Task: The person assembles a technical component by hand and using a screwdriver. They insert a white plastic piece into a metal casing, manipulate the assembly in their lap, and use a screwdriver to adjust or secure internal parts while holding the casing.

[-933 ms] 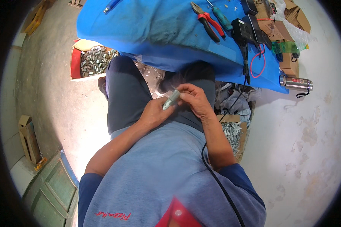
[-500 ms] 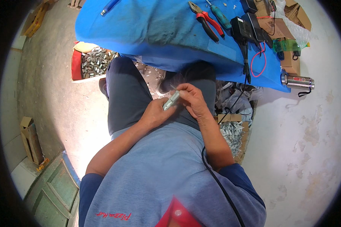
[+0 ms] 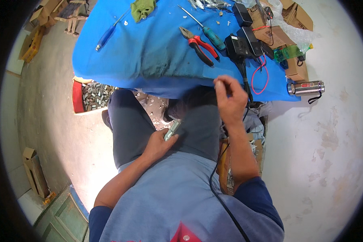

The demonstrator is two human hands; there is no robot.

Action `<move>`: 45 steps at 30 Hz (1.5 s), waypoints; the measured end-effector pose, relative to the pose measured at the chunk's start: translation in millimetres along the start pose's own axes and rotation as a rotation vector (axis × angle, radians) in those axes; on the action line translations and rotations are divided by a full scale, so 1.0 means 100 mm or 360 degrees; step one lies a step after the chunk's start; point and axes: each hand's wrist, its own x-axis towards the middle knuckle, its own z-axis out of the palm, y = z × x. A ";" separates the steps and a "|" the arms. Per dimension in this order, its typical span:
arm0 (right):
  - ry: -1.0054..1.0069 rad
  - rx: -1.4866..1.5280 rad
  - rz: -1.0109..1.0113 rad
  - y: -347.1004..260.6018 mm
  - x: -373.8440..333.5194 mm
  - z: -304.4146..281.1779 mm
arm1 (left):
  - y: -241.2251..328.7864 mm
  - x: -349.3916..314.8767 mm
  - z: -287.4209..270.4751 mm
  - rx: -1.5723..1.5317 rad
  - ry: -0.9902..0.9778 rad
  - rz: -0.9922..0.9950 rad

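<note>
My left hand point(image 3: 160, 145) rests over my lap, its fingers and thumb closed around a small, narrow, pale grey-green rectangular piece point(image 3: 172, 130). The piece's far end sticks out past the fingers; what it is made of is unclear. Raised apart from it, my right hand point(image 3: 232, 103) is at the table's front edge, slightly blurred, with fingers curled in toward the thumb. Whatever is between those fingertips, if anything, is too small to make out. Beyond it on the blue-covered table point(image 3: 169, 66) lie red-and-black pliers point(image 3: 199, 46) and a green-handled screwdriver point(image 3: 213, 37).
A blue-handled screwdriver point(image 3: 105, 38) and a green cloth point(image 3: 142, 9) lie on the table. Black power adapters point(image 3: 237, 46) with cables crowd its right side, near a steel flask point(image 3: 306, 88). A box of small metal parts point(image 3: 96, 97) stands left of my legs. A black cable point(image 3: 224, 201) crosses my body.
My right hand has left the pale piece and moved up and right to the table edge. The left hand keeps the piece. The view has shifted, showing more of the table.
</note>
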 end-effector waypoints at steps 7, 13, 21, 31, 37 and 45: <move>-0.0018 -0.0620 -0.0572 0.22 0.85 0.16 | 0.29 0.06 -0.17 -0.0036 0.0073 0.0049; -0.0229 -0.1042 -0.0463 0.40 1.30 0.39 | 0.81 0.27 -0.58 -0.0030 0.0230 0.0166; -0.0469 -0.1457 -0.0287 0.61 1.61 0.51 | 0.91 0.63 -0.78 -0.0185 0.0394 0.0105; -0.0433 -0.0070 0.0207 -0.01 0.93 -0.31 | 0.96 0.70 -0.78 -0.0455 0.0170 -0.0205; -0.0681 -0.0057 0.0027 -0.30 0.21 -0.80 | 1.07 0.75 -0.71 -0.0525 0.0098 -0.0283; -0.0637 -0.0175 -0.0191 -0.34 -0.05 -0.72 | 1.04 0.78 -0.72 -0.0655 -0.0003 -0.0360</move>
